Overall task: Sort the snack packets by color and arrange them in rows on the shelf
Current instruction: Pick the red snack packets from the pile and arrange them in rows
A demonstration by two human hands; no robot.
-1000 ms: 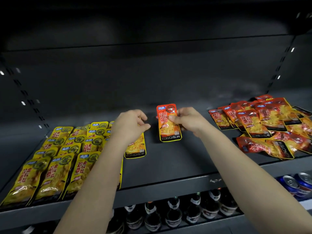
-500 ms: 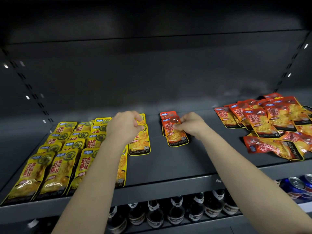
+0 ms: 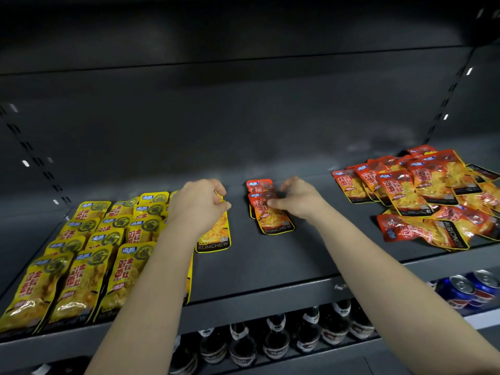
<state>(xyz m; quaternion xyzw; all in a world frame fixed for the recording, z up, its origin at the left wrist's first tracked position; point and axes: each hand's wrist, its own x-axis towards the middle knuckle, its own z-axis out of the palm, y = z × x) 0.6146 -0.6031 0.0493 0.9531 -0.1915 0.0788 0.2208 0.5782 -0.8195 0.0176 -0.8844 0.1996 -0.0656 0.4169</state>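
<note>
**Red packet laid flat, a red row just begun**

Since a second ago the right hand [image 3: 297, 201] has brought the red foil snack packet [image 3: 274, 217] down from upright to flat on the dark grey metal shelf [image 3: 270, 266]. A second red foil packet [image 3: 258, 185] now shows just behind it, partly under it. The thumb and curled fingers of this hand pinch the upper part of the front packet. The left hand [image 3: 198, 212] is curled over the top of a yellow foil snack packet [image 3: 215, 235]. The hand hides the contact, so I cannot tell if it grips the packet or only rests on it.

I judge that a red row is starting while the rows of yellow packets [image 3: 81, 253], left of the left hand, are almost finished. The next move probably calls for letting go and reaching to the loose heap of red packets [image 3: 422, 190], well to the right of the right hand. One packet would then be laid nearer than the front one, with the same overlap.

Bare shelf lies between the two hands and from the hands toward the person. The back wall is close beyond the fingertips. A packet laid too near the front lip could slip down to the glass bottles [image 3: 273, 336] and blue drink cans [image 3: 465, 288] below.
</note>
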